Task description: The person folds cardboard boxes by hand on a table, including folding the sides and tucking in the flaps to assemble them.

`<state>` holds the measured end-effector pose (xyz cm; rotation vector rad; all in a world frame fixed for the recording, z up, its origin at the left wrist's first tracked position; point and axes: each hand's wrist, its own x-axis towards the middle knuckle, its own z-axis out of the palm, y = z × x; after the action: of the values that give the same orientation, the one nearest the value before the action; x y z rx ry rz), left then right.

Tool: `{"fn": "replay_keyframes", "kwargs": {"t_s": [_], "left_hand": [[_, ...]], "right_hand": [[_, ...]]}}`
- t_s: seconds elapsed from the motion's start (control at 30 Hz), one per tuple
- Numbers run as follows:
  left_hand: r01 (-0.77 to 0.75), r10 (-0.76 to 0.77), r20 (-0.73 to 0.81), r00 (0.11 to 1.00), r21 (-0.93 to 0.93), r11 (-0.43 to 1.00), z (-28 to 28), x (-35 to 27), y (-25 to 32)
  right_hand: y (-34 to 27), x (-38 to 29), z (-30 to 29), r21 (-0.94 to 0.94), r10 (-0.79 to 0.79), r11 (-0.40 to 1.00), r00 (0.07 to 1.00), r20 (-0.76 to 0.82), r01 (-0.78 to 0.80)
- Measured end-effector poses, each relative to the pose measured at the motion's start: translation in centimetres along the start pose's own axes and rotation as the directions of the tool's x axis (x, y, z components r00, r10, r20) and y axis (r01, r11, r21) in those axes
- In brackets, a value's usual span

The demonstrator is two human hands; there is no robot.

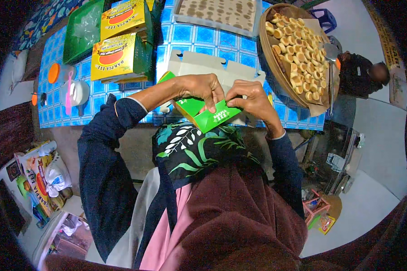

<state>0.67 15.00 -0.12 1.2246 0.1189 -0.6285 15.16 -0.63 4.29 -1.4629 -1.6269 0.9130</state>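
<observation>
A green printed cardboard box (218, 115) is partly folded, at the table's front edge and against my patterned apron (196, 152). My left hand (203, 89) reaches over it, thumb and fingertips gripping its green panel from above. With thumb and index finger, my right hand (249, 96) pinches the panel's upper right corner. Behind both hands, the box's unfolded grey-white inner side (196, 64) lies spread on the table, its edge cut with slots and tabs. My fingers hide part of the fold between them.
Round browned pastries (298, 57) fill a woven tray (268, 44) at right, a metal spatula (331, 54) on its rim. Yellow cartons (117, 56) are stacked at left beside a green tray (83, 30). A plastic container (217, 13) stands behind. A person (359, 74) is at far right.
</observation>
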Motion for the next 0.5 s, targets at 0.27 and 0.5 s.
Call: {"fn": "replay_keyframes", "kwargs": {"t_s": [0.27, 0.5], "left_hand": [[-0.002, 0.003, 0.013, 1.000, -0.039, 0.999, -0.3, 0.3, -1.3], [-0.027, 0.026, -0.011, 1.000, -0.115, 0.993, -0.1, 0.1, -1.5]], "right_hand": [[0.6, 0.3, 0.8, -0.130, -0.256, 0.954, 0.960, 0.114, 0.270], [-0.6, 1.0, 0.6, -0.347, -0.354, 0.857, 0.925, 0.137, 0.380]]}}
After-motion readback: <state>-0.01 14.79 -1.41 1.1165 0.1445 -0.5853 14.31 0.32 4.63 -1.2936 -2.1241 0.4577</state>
